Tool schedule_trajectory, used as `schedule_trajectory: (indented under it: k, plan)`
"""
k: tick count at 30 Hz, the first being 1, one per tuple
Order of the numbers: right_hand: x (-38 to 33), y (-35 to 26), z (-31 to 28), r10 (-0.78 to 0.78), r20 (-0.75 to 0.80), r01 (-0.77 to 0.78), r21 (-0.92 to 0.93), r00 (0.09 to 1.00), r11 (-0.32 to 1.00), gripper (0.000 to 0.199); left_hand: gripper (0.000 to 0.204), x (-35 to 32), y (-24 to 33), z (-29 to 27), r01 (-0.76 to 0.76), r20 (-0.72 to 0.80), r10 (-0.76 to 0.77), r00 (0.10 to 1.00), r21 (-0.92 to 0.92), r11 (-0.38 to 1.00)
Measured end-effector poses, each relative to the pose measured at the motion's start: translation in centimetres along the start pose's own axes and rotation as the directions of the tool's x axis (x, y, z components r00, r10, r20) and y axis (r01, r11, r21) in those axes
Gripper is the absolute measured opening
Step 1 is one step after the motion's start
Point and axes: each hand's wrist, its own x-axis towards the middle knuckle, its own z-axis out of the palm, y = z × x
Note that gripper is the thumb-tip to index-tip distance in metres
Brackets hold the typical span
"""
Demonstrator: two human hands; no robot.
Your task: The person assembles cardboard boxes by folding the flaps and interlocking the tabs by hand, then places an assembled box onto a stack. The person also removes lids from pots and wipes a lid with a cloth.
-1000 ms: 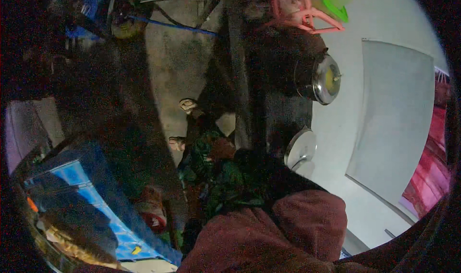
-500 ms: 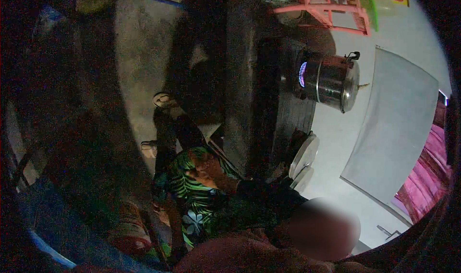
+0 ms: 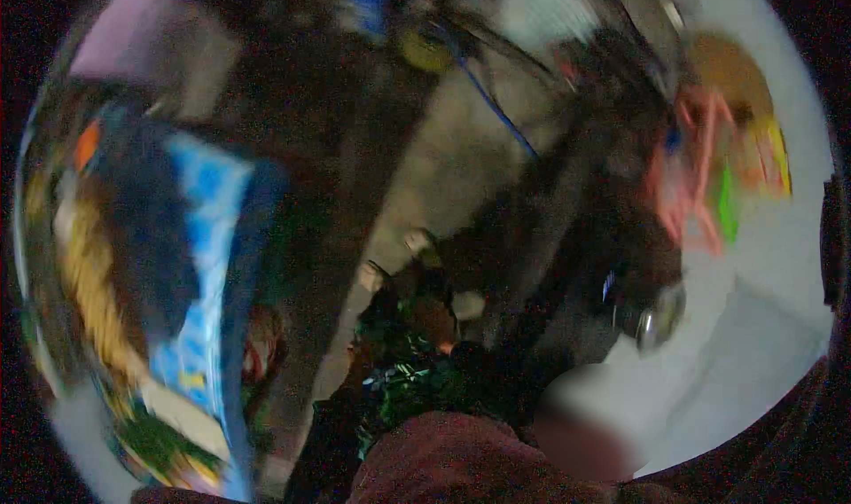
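My view is smeared by motion. Below the middle, my right hand [image 3: 432, 320] lies on or close over my lap, which is covered by dark cloth with a green leaf pattern [image 3: 412, 384]. At the lap's left side is my left hand [image 3: 359, 362], small and dim. Neither hand's fingers can be made out, and no held thing shows. My feet in light footwear [image 3: 417, 241] rest on the floor beyond. To the right, a metal pot [image 3: 654, 320] stands over a blue stove flame [image 3: 608, 287].
Pink rack [image 3: 700, 171] stands by the pale wall at the right. A grey panel [image 3: 753, 353] is below it. A bright blue patterned cloth or sheet [image 3: 208, 238] lies at the left. A blue hose or cord [image 3: 496, 105] crosses the floor ahead.
My view has swung left. The pot, rack and wall panel now sit farther right and lower, and the blue patterned sheet has come into sight. My hands stay by my lap.
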Motion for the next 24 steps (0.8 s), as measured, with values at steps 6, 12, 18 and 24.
schedule_trajectory:
  k: [6,12,18,24]
  plan:
    - [1.9,-7.1,-0.4,0.159,0.204,0.188,-0.976,0.966,0.112,0.036,0.021,-7.7,-2.9,-1.3,0.061,-0.253,-0.043,0.967,0.064,0.996]
    - [8.1,-15.6,-2.5,0.378,0.191,0.364,-0.808,0.906,-0.462,0.037,0.021,-14.1,-7.2,2.9,0.244,-0.527,-0.253,0.811,-0.088,0.966]
    - [10.1,-11.9,12.9,0.503,0.429,0.654,-0.594,0.750,-0.468,0.041,0.022,-14.7,-11.0,8.6,0.373,-0.731,-0.384,0.564,-0.189,0.908]
    - [4.9,-1.1,41.1,0.255,0.831,0.856,-0.516,0.495,0.019,0.033,0.024,-19.8,-16.3,1.6,0.274,-0.721,-0.569,0.394,-0.499,0.822]
